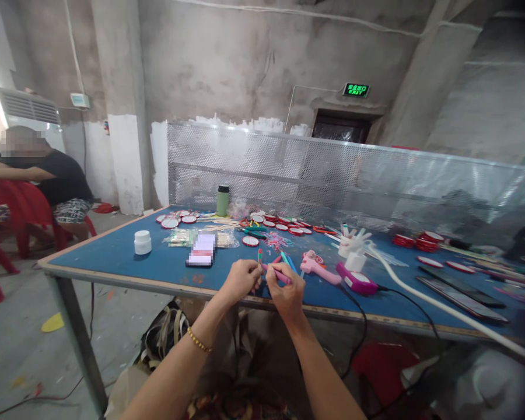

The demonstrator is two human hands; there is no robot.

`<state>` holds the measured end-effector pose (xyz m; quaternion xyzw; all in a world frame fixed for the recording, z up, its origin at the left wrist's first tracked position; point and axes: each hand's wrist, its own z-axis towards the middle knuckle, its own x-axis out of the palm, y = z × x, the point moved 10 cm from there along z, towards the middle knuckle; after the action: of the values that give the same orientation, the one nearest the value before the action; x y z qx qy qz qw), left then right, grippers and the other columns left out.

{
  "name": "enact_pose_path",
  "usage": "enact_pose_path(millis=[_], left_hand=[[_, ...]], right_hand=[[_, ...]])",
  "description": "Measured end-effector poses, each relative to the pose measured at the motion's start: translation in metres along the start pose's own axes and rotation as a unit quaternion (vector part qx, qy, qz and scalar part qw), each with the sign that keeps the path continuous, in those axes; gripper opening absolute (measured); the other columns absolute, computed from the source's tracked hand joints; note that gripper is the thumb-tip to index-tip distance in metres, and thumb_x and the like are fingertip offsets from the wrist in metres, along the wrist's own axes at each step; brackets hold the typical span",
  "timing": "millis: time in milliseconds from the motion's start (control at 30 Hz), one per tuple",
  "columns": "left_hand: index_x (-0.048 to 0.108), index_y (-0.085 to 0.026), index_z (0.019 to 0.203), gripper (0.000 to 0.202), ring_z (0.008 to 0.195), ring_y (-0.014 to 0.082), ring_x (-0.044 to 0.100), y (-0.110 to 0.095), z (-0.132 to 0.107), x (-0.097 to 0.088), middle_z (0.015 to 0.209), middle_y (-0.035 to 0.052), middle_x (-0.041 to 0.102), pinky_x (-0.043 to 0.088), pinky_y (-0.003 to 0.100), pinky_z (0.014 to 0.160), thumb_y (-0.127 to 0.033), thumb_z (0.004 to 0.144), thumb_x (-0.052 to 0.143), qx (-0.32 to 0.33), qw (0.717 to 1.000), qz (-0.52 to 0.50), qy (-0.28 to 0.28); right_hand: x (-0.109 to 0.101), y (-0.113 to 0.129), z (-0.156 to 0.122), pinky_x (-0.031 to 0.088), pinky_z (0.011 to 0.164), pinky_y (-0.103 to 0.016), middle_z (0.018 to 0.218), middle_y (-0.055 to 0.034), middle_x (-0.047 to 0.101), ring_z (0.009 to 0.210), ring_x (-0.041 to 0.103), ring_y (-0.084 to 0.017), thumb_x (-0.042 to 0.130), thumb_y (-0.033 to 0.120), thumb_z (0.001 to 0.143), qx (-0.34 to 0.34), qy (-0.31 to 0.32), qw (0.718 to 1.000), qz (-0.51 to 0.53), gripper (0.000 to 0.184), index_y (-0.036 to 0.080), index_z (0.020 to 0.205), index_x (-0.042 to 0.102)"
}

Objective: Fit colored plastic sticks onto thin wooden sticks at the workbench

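My left hand (241, 280), with a beaded gold bracelet on its wrist, is closed in a pinch near the table's front edge. A thin stick with green and red bands (259, 256) rises from its fingertips. Right beside it, my right hand (286, 294) grips a pink pen-like tool (282, 275), its tip pointing at the left fingertips. The small work between the fingertips is too small to make out. Just beyond the right hand lie several blue sticks (289, 261). To its right are a pink glue gun (320, 268) and a purple corded device (355, 280).
On the blue table (114, 255) stand a white jar (142, 242), a green bottle (223, 201) and a cup of white sticks (345, 246). A lit phone (202, 249), red-rimmed discs (250, 241) and dark phones (461, 297) lie around. A white hose (420, 291) crosses the right side.
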<state>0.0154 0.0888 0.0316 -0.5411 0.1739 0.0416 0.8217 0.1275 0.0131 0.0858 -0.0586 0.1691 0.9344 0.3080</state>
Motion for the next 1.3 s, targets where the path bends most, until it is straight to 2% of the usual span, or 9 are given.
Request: enact_pose_path(millis=[300, 1300], left_hand=[[0.052, -0.016, 0.059, 0.035, 0.043, 0.0094, 0.051, 0.0000, 0.0005, 0.0000, 0.051, -0.0008, 0.056, 0.040, 0.019, 0.045, -0.039, 0.085, 0.047, -0.001, 1.000, -0.002, -0.001], [0.052, -0.017, 0.060, 0.029, 0.043, 0.0092, 0.050, 0.0018, 0.0015, 0.0024, 0.051, -0.0018, 0.055, 0.040, 0.019, 0.046, -0.032, 0.084, 0.046, 0.003, 1.000, -0.006, 0.004]], right_hand=[[-0.0023, 0.0001, 0.0001, 0.049, 0.062, -0.024, 0.070, -0.0005, 0.068, 0.062, 0.062, -0.013, 0.054, 0.020, 0.092, -0.012, -0.011, 1.000, 0.004, 0.016, 0.019, 0.078, 0.064], [-0.0025, -0.0043, -0.0019, 0.047, 0.060, -0.024, 0.067, 0.0010, 0.065, 0.059, 0.060, -0.013, 0.056, 0.019, 0.090, 0.001, -0.010, 1.000, 0.005, 0.016, 0.019, 0.076, 0.063]])
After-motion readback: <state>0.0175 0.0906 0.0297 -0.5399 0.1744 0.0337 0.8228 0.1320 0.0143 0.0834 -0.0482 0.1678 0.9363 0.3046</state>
